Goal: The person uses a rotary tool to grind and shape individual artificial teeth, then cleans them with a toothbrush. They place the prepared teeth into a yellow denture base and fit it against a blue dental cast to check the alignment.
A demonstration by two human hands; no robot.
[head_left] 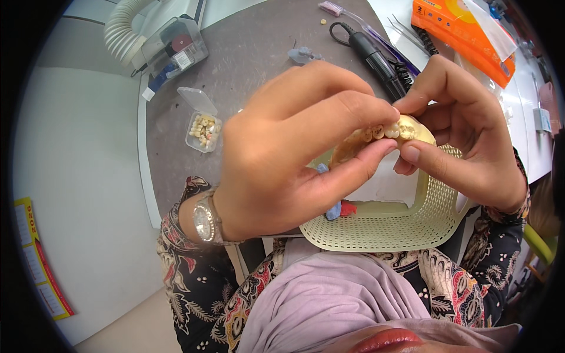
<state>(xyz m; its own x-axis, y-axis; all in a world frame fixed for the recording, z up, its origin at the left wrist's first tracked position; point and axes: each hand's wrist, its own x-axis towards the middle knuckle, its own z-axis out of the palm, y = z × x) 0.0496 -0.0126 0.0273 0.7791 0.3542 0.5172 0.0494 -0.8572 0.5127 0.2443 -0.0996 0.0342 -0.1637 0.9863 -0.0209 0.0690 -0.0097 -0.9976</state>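
Both hands meet over a pale green perforated basket, at a yellowish dental cast with a row of teeth. My left hand is closed in a pinch, thumb and index finger on either side of a whitish tooth in that row. Beside it, my right hand grips the cast's end between thumb and fingers. Part of the cast is hidden behind the left fingers. Blue pieces and a red piece lie in the basket below the left thumb.
At left on the grey table is a small open clear box of loose teeth. Behind it stands a clear container near a ribbed hose. A black handpiece, a toothbrush and an orange packet lie at the back.
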